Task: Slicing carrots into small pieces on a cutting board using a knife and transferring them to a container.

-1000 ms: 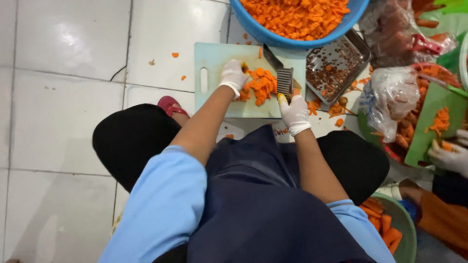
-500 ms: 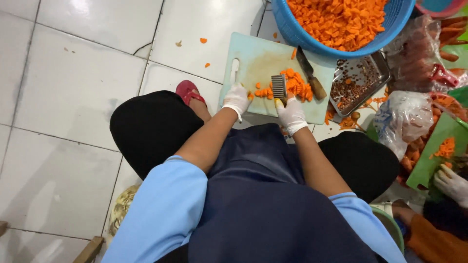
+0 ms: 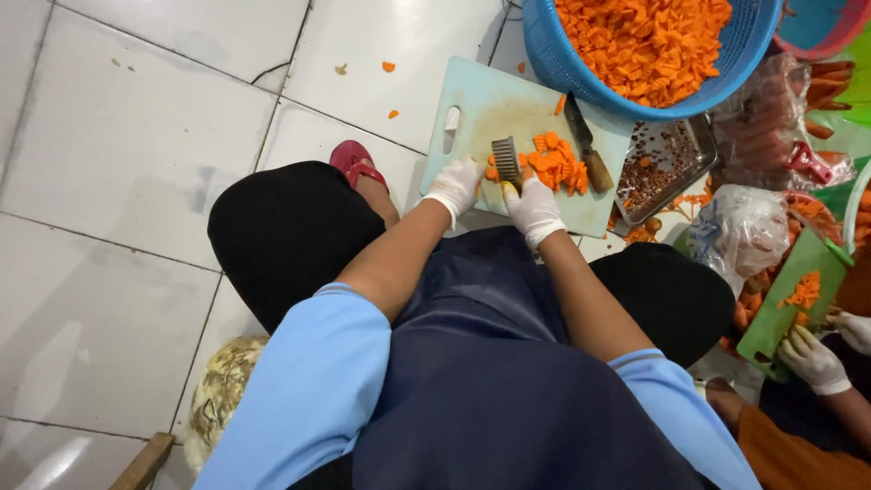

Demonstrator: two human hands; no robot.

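1. The pale green cutting board [image 3: 508, 118] lies on the white tiled floor [image 3: 136, 181], just ahead of the seated person's knees; all places below are told from this board.
2. The right hand [image 3: 533, 207], in a white glove, sits at the board's near edge, closed around the handle of a crinkle cutter [image 3: 505, 161], whose ridged metal blade stands over the board's middle.
3. The left hand [image 3: 455, 184], also gloved, rests at the board's near edge just left of the cutter, fingers curled towards the carrot pieces; whether it grips anything cannot be told.
4. A heap of cut carrot pieces [image 3: 555, 163] lies on the board, just right of the blade and touching it.
5. A knife [image 3: 585, 145] with a brown handle lies on the board's right part, beside the heap.
6. A blue basket [image 3: 567, 68] full of cut carrot stands at the board's far right corner.
7. A metal tray [image 3: 662, 163] sits just right of the board.
8. Well to the right of the board, another person's gloved hand [image 3: 812, 361] holds a green board [image 3: 789, 295].
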